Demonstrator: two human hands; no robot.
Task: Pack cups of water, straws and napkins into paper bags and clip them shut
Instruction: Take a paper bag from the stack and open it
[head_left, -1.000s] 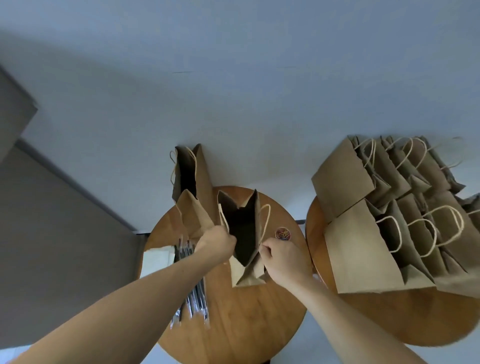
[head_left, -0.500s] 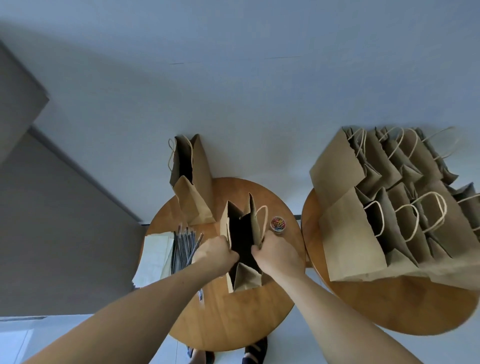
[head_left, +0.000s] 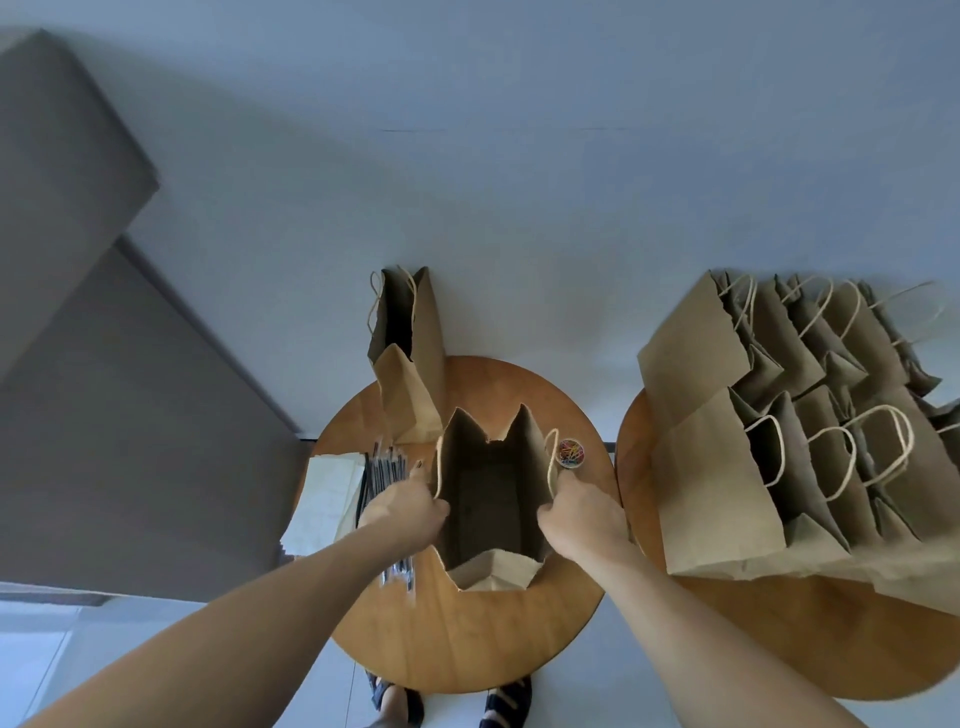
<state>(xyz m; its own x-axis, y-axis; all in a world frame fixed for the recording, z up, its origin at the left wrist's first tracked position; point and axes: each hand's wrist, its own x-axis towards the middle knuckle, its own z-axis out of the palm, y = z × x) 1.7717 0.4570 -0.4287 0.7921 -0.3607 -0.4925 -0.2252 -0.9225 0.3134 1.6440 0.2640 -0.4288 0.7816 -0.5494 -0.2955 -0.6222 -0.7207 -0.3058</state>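
The left hand (head_left: 408, 506) curls its fingers (head_left: 435, 505) over the left rim of the open paper bag (head_left: 493, 569), and the right hand (head_left: 576, 512) pinches the right rim, seemingly at the cord handle (head_left: 550, 457), holding the mouth wide. The bag stands upright on the round bench (head_left: 467, 634) between both hands, with straws (head_left: 384, 470) and napkins (head_left: 327, 499) just left of it and a tub of clips (head_left: 571, 453) just beyond the right hand.

Open bag (head_left: 493, 499) mid-table, straws (head_left: 382, 473) left, clips (head_left: 571, 453) right, second bag (head_left: 410, 364) behind

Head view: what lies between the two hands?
The open paper bag stands between the left hand and the right hand; each holds one side of its rim. The head view shows this.
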